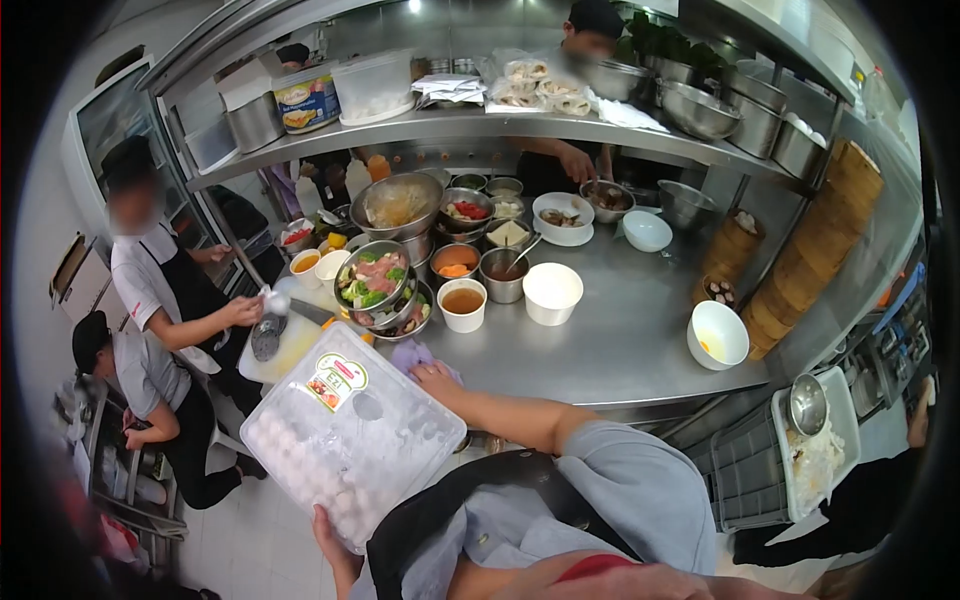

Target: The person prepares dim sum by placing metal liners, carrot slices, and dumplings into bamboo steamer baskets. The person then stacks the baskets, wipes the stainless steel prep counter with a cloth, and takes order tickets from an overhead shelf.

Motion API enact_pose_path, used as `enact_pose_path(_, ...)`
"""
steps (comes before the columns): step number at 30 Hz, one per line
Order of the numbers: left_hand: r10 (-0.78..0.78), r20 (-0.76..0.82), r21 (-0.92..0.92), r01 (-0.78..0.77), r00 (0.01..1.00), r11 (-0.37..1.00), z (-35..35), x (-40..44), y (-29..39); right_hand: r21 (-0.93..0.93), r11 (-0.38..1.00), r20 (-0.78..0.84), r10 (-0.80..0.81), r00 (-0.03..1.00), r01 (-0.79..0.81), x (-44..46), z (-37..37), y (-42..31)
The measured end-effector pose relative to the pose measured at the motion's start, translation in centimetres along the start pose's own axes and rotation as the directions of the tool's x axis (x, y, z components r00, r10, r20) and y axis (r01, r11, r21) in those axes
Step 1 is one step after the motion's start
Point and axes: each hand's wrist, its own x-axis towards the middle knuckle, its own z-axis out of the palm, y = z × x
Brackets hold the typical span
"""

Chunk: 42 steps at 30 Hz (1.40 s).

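Note:
A large clear plastic container [352, 430] with a lid and a brand sticker is tilted in front of me, with many pale round balls inside. My left hand [338, 545] grips its lower edge near my body; most of the fingers are hidden beneath it. My right hand [435, 382] reaches across to the counter edge, its fingers curled on a purple cloth [412, 353] beside the container's far edge. Close to that hand stand a white tub of brown sauce [463, 304] and a steel bowl of meat and broccoli [372, 284].
The steel counter [630, 340] holds several ingredient bowls, a white tub [552, 294] and a white bowl [717, 335]. Bamboo steamers [815, 250] are stacked at right. An overhead shelf [480, 122] crosses above. A co-worker [170, 270] stands at left by a cutting board [285, 345].

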Motion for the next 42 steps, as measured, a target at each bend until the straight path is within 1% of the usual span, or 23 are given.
enact_pose_path(2, 0.0, -0.002, -0.014, 0.0, 1.0, 1.0, 0.1, -0.5, 0.3, 0.05, 0.999, -0.085, 0.021, 0.996, -0.017, 1.9, 0.6, 0.0)
enact_pose_path(3, 0.001, -0.002, -0.02, -0.001, 1.0, 1.0, 0.1, -0.7, 0.4, 0.089, 0.996, -0.151, -0.002, 0.989, 0.016, 2.1, -0.4, -0.1)
enact_pose_path(5, 0.061, -0.041, 0.0, -0.061, 0.997, 0.998, -0.6, -0.9, 0.2, 0.151, 0.986, -0.296, -0.028, 0.955, 0.076, 1.5, -6.4, -0.8)
enact_pose_path(7, 0.055, -0.024, -0.017, -0.056, 0.998, 0.998, -1.6, -0.6, -0.3, 0.027, 1.0, -0.41, 0.006, 0.912, 0.005, -0.4, -11.3, 0.8)
enact_pose_path(9, 0.001, 0.013, -0.068, 0.0, 1.0, 0.998, -2.9, -0.7, -0.7, -0.098, 0.941, -0.506, 0.234, 0.83, -0.325, -3.2, -14.5, 4.0)
enact_pose_path(10, 0.017, 0.006, -0.045, -0.017, 1.0, 0.999, -2.8, -0.9, -0.6, -0.036, 0.849, -0.472, 0.451, 0.757, -0.528, -4.7, -16.4, 5.6)
enact_pose_path(11, 0.035, -0.009, -0.018, -0.035, 0.999, 0.999, -2.4, -1.2, -0.3, -0.126, 0.746, -0.557, 0.493, 0.669, -0.654, -6.4, -16.3, 7.3)
enact_pose_path(12, 0.052, -0.027, 0.014, -0.052, 0.998, 0.999, -2.2, -1.5, -0.1, -0.219, 0.663, -0.571, 0.508, 0.645, -0.716, -8.7, -16.8, 9.0)
enact_pose_path(14, 0.009, -0.071, 0.008, -0.008, 0.997, 1.0, -1.9, -1.8, 0.4, -0.282, 0.54, -0.515, 0.612, 0.6, -0.793, -12.2, -16.7, 11.3)
enact_pose_path(17, -0.022, -0.032, -0.029, 0.021, 0.999, 0.999, 0.8, -2.3, 1.0, -0.014, 0.665, -0.406, 0.679, 0.612, -0.747, -15.0, -15.7, 13.9)
enact_pose_path(20, -0.003, 0.029, -0.015, 0.003, 1.0, 1.0, 2.7, -1.9, 1.3, -0.006, 0.851, -0.529, 0.443, 0.724, -0.525, -15.2, -17.6, 10.5)
enact_pose_path(23, 0.055, 0.039, 0.158, -0.061, 0.998, 0.986, 3.4, -1.4, 1.4, -0.103, 0.85, -0.555, 0.382, 0.739, -0.516, -15.3, -18.7, 9.2)
enact_pose_path(24, 0.045, 0.061, 0.153, -0.054, 0.997, 0.987, 3.7, -1.3, 1.4, -0.124, 0.854, -0.565, 0.357, 0.744, -0.504, -15.5, -18.8, 9.1)
enact_pose_path(27, 0.025, 0.103, 0.126, -0.038, 0.994, 0.991, 4.3, -1.3, 1.3, -0.111, 0.743, -0.339, 0.596, 0.728, -0.66, -16.0, -18.0, 10.0)
enact_pose_path(31, 0.009, 0.128, 0.051, -0.016, 0.992, 0.999, 3.6, -1.2, 0.4, -0.257, 0.534, -0.065, 0.822, 0.566, -0.806, -14.4, -20.5, 8.7)
enact_pose_path(34, 0.047, 0.111, 0.034, -0.051, 0.993, 0.998, 3.0, -1.2, 0.0, -0.396, 0.572, -0.263, 0.679, 0.686, -0.718, -10.3, -25.9, 6.4)
enact_pose_path(35, 0.064, 0.102, 0.04, -0.068, 0.993, 0.997, 2.8, -1.3, 0.0, -0.354, 0.688, -0.362, 0.524, 0.771, -0.634, -8.3, -28.2, 5.6)
enact_pose_path(36, 0.074, 0.09, 0.05, -0.079, 0.993, 0.996, 2.6, -1.5, 0.0, -0.325, 0.786, -0.461, 0.354, 0.814, -0.526, -5.9, -30.9, 4.8)
enact_pose_path(37, 0.083, 0.077, 0.06, -0.088, 0.994, 0.994, 2.4, -1.9, 0.0, -0.316, 0.886, -0.568, 0.109, 0.816, -0.338, -3.2, -33.6, 3.7)
enact_pose_path(38, 0.091, 0.064, 0.069, -0.095, 0.994, 0.993, 2.2, -2.3, -0.1, -0.333, 0.934, -0.657, -0.131, 0.743, -0.13, -0.2, -36.2, 2.7)
enact_pose_path(39, 0.101, 0.06, 0.06, -0.105, 0.993, 0.993, 1.9, -2.5, -0.2, -0.412, 0.91, -0.686, -0.27, 0.675, -0.055, 2.9, -38.4, 2.0)
enact_pose_path(41, 0.122, 0.047, 0.041, -0.124, 0.991, 0.991, 1.1, -2.9, -0.3, -0.48, 0.877, -0.694, -0.405, 0.596, 0.036, 9.3, -41.4, 2.6)
enact_pose_path(42, 0.127, 0.038, 0.035, -0.129, 0.991, 0.991, 1.1, -3.4, -0.3, -0.507, 0.862, -0.69, -0.418, 0.591, 0.016, 12.3, -42.4, 3.2)
